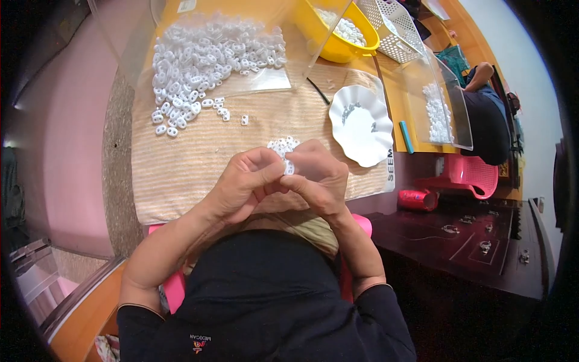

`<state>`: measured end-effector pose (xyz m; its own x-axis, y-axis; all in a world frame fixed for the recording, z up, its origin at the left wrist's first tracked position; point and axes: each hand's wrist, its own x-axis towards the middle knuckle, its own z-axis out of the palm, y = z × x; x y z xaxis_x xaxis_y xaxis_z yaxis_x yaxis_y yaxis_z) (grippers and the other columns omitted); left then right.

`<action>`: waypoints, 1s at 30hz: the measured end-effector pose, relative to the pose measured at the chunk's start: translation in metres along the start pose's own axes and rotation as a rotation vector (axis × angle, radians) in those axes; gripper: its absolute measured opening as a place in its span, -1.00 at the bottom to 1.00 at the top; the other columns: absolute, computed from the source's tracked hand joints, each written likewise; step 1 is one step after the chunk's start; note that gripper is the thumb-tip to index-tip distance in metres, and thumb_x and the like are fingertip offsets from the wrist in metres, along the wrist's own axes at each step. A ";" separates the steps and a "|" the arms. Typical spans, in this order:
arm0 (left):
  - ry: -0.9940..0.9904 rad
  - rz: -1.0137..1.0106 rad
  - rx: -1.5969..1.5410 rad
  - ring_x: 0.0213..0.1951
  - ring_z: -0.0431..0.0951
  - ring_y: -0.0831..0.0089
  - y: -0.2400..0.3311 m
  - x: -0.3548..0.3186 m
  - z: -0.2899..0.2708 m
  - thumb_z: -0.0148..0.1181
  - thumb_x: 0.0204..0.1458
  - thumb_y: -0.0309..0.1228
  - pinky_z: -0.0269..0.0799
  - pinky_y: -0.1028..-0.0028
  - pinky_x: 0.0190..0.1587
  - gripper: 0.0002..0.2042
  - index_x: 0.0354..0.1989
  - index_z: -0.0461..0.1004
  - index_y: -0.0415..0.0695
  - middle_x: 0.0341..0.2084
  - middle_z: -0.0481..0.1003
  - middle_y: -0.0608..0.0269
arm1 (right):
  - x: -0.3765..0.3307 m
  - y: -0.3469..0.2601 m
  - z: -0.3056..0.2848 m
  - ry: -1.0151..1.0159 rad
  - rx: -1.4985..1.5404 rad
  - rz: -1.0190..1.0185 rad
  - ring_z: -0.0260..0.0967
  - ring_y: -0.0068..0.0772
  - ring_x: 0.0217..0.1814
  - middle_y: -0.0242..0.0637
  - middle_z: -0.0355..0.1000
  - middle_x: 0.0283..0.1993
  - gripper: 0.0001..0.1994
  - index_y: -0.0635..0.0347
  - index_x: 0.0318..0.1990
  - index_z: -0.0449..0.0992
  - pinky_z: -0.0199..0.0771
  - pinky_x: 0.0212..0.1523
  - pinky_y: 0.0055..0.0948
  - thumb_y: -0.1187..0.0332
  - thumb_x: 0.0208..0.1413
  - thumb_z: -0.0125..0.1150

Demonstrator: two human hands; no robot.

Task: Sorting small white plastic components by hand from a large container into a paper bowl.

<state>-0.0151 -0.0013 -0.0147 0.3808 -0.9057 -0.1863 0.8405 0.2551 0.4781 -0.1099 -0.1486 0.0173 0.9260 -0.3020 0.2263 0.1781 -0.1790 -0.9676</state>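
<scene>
A big striped cloth (175, 181) lies under the work. Toward its far left, a clear plastic bin (274, 81) has a heap of white two-hole pieces (199, 66) in and around it. A yellow basket (338, 55) holds more. On the right sits a wavy-edged white plate (362, 151) with little gray bits (366, 125) on it. The left hand (238, 184) and right hand (319, 178) meet over the near part of the cloth. Their fingers pinch almost closed on one small white piece (289, 168), held between the fingertips. This looks like a careful two-handed step, and the next move likely calls for a steady, gentle pinch.
</scene>
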 end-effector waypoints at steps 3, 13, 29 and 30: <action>-0.022 0.015 0.020 -0.28 0.52 0.51 -0.001 0.000 0.000 0.20 0.11 -0.43 0.50 0.49 -0.16 -0.89 -0.28 0.46 -0.19 -0.34 0.51 0.29 | 0.000 0.000 0.000 -0.006 0.001 0.000 0.39 -0.50 -0.28 -0.28 0.42 -0.28 -0.75 0.32 -0.20 0.58 0.38 -0.28 -0.57 0.53 -0.09 0.40; 0.024 -0.019 -0.012 -0.25 0.51 0.57 0.007 -0.001 0.006 0.14 0.17 -0.36 0.51 0.49 -0.13 -0.85 -0.19 0.45 -0.16 -0.21 0.54 0.22 | 0.003 -0.001 -0.013 0.050 -0.056 0.034 0.43 -0.51 -0.30 -0.26 0.46 -0.31 -0.78 0.41 -0.18 0.52 0.43 -0.31 -0.58 0.59 -0.03 0.30; 0.128 0.044 0.161 -0.28 0.51 0.62 0.021 0.003 0.002 0.21 0.11 -0.40 0.50 0.53 -0.19 -0.87 -0.22 0.46 -0.14 -0.19 0.55 0.20 | 0.076 -0.060 -0.072 0.620 -0.229 -0.371 0.43 -0.60 -0.37 -0.28 0.47 -0.35 -0.72 0.45 -0.06 0.46 0.56 -0.29 -0.58 0.58 0.06 0.26; 0.137 0.049 0.164 -0.29 0.51 0.62 0.022 0.003 0.001 0.21 0.11 -0.40 0.50 0.54 -0.20 -0.87 -0.23 0.46 -0.14 -0.19 0.55 0.20 | 0.086 -0.061 -0.075 0.626 -0.285 -0.402 0.43 -0.59 -0.37 -0.28 0.48 -0.35 -0.73 0.44 -0.06 0.47 0.57 -0.29 -0.58 0.57 0.06 0.26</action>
<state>0.0037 0.0010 -0.0037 0.4782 -0.8360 -0.2692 0.7497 0.2289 0.6209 -0.0662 -0.2342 0.1046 0.4348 -0.6182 0.6548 0.2888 -0.5930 -0.7516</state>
